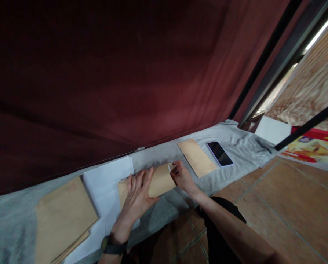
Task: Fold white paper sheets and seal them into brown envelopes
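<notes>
A brown envelope point(161, 180) lies on the grey cloth point(235, 141) in front of me. My left hand point(138, 190) lies flat on its left half, fingers stretched out, pressing it down. My right hand point(181, 175) pinches the envelope's right end, where a bit of white paper point(171, 167) shows at the opening. A dark watch point(113, 247) is on my left wrist.
A stack of brown envelopes point(62, 220) lies at the left, with white sheets point(106, 183) beside it. Another brown envelope point(197, 157) and a phone point(219, 153) lie to the right. A dark red curtain point(111, 73) hangs behind. Tiled floor point(285, 205) is at the right.
</notes>
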The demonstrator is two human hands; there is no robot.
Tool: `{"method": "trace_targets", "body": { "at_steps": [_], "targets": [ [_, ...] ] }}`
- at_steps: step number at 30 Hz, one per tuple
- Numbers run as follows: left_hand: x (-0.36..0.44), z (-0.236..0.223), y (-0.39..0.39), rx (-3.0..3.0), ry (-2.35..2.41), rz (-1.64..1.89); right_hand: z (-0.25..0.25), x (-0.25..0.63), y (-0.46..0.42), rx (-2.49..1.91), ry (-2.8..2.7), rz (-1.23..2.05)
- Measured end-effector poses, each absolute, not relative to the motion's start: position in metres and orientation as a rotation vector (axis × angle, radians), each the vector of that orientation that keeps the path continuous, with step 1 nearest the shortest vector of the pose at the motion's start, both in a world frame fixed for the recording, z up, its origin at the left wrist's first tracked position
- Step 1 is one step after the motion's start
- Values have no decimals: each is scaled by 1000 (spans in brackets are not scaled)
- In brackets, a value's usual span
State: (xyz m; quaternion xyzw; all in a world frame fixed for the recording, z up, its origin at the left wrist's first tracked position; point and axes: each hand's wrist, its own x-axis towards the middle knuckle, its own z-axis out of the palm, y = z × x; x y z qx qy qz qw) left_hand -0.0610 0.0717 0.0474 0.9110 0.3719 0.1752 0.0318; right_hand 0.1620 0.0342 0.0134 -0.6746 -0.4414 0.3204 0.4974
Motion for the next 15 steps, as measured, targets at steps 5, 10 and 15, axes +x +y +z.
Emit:
{"method": "trace_targets", "body": {
  "at_steps": [5, 10, 15],
  "targets": [
    [-63, 45, 73, 2830, 1124, 529, 14, 166, 38, -1517, -965, 1061],
    [-58, 48, 73, 2665, 1237, 769, 23, 179, 37, -1274, -606, 1172],
    [-39, 45, 70, 1816, 1448, 1095, 28, 177, 33, -1208, -476, 1111]
  ]
}}
